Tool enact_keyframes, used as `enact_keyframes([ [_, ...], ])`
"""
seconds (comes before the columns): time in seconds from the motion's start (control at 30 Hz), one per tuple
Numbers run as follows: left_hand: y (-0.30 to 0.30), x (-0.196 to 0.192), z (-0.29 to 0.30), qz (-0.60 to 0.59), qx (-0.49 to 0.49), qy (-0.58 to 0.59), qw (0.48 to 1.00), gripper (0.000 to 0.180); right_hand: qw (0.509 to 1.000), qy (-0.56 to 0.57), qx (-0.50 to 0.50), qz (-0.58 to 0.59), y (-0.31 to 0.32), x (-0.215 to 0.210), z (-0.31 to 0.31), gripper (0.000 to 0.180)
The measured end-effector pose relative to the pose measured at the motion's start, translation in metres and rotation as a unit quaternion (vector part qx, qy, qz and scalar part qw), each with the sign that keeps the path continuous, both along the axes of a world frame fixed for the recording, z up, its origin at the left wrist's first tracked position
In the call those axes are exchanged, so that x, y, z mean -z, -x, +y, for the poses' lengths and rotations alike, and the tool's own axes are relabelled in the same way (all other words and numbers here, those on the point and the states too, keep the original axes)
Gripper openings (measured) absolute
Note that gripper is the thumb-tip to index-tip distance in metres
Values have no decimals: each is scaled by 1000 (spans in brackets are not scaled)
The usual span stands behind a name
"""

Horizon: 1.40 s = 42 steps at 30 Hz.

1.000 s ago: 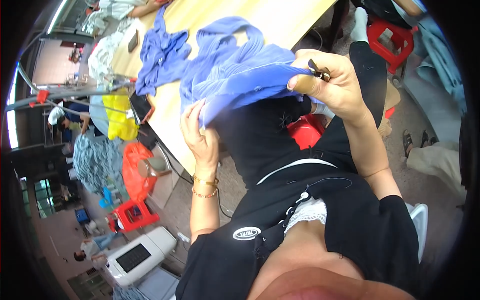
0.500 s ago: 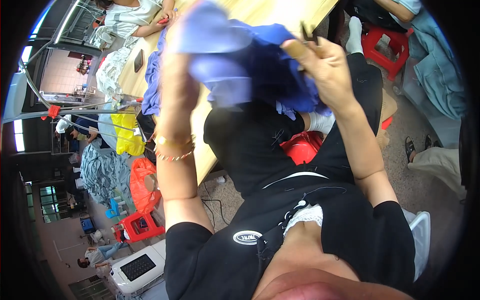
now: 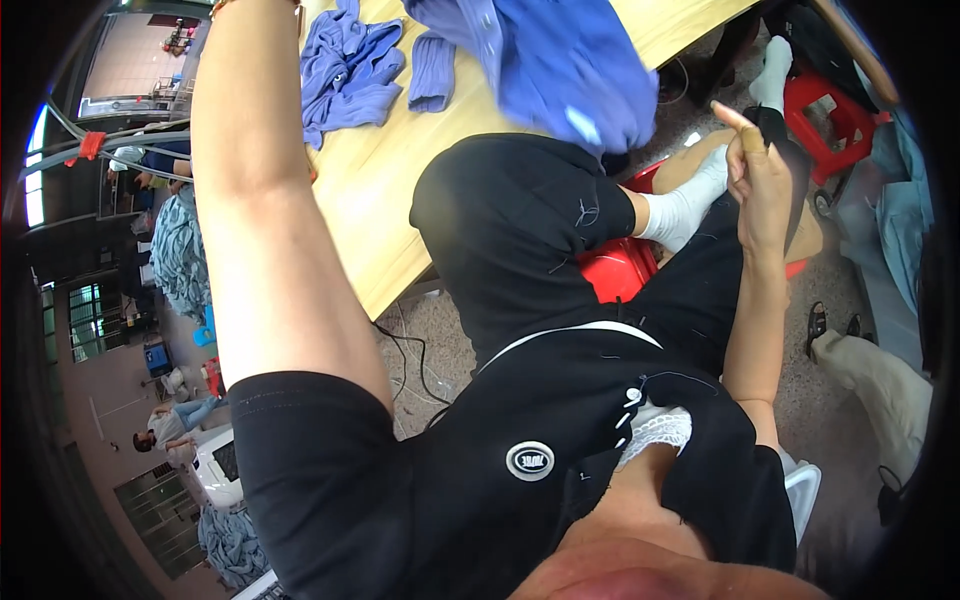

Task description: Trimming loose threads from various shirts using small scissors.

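Note:
My left forearm (image 3: 250, 110) stretches up past the top edge, so my left hand is out of sight; only a bit of bracelet (image 3: 222, 6) shows at the wrist. A blue-purple buttoned garment (image 3: 560, 60), smeared by motion, lies across the table's edge and hangs over it. My right hand (image 3: 760, 185) is raised over my right leg, apart from the garment. Its index finger points up and a tan wrap covers part of a finger. The other fingers are curled around small dark thread snips (image 3: 752, 138), mostly hidden.
More blue-purple garments (image 3: 350, 75) lie on the wooden table (image 3: 355, 230), with a ribbed cuff (image 3: 432, 75) beside them. Red stools (image 3: 825, 125) stand under me and at the far right. Pale blue cloth (image 3: 905, 215) hangs at right. A cable (image 3: 415, 365) runs along the floor.
My left arm has swung up and left out of view. The garment has left my hands' front and moved onto the table edge. My right hand has drawn away to the right.

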<state>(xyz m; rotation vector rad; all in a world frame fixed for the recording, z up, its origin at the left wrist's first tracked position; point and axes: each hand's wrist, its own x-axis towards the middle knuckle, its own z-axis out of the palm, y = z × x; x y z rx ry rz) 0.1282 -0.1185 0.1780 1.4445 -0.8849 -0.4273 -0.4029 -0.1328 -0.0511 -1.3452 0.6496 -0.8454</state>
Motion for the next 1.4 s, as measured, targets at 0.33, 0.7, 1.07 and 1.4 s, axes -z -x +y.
enact_keyframes([
  [0.33,-28,249,124,-434,-172,-461,755,57,997,-47,-45,43,29,42,23,39],
  [0.7,-53,186,183,107,-208,-147,961,29,994,7,-85,69,-15,83,26,37],
  [1.07,58,38,248,98,-31,52,993,18,983,2,-176,41,-106,89,11,16],
  [1.4,144,65,273,148,109,80,980,37,962,263,3,-72,-179,-69,-81,36],
])
